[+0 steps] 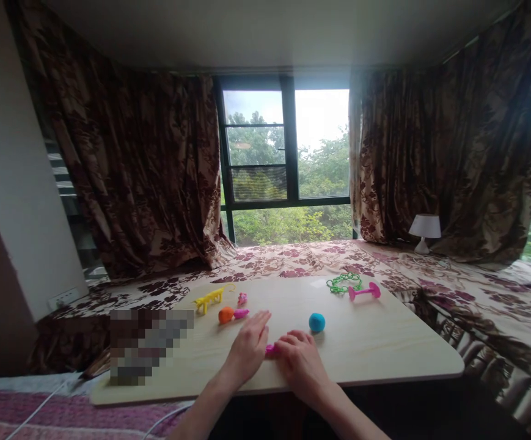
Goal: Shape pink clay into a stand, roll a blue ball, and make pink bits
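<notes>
On the table (pixel 375 342), my left hand (pixel 248 343) is palm down with its fingers stretched out together and nothing visible in it. My right hand (pixel 300 359) lies beside it, fingers curved over a pink piece of what looks like modelling clay (pixel 270 349). Only the left end of that piece shows; the rest is hidden under the fingers. Beyond my left hand are an orange ball (pixel 225 315) touching a pink oblong piece (pixel 241 313) and a small pink figure (pixel 242 298). A blue ball (pixel 317 322) sits beyond my right hand.
A yellow animal figure (pixel 209 300) stands at the back left. At the back right lie a green chain (pixel 338 283) and a pink dumbbell-shaped piece (pixel 365 291). A blurred-out patch (pixel 150 348) covers the left side. A white lamp (pixel 424 229) stands near the curtains.
</notes>
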Tool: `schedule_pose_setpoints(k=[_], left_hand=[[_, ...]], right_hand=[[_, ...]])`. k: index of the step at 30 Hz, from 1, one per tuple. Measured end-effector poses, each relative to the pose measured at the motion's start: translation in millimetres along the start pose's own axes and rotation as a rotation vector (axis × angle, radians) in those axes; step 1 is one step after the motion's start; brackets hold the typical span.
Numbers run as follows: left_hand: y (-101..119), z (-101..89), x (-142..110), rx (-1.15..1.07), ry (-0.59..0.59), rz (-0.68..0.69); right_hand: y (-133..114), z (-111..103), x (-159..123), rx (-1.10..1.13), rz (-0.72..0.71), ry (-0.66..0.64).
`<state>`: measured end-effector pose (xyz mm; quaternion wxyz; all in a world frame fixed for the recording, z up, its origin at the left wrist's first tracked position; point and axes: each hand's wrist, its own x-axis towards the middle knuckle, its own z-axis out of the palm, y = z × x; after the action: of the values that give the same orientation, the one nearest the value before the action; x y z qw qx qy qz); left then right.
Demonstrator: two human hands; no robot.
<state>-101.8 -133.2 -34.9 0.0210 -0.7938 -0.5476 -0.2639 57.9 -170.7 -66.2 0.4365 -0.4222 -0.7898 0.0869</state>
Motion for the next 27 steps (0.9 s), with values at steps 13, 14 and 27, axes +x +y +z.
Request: schedule_pose_setpoints(k=[13,14,27], left_hand=[[53.5,18.2,-56.5,0.021,-0.334,0.128],[54.9,17.3,-57.9,0.045,-0.367,0.105],[61.0,31.7,-27.2,0.167,-0.363,0.022]], right_hand=[[85.4,-84.3,-24.8,-0.231,0.185,0.292],[95.6,-87.7,-22.8,-0.234,0.223,0.307],[132.6,-85.8,-21.0,-0.220,0.351,0.355]])
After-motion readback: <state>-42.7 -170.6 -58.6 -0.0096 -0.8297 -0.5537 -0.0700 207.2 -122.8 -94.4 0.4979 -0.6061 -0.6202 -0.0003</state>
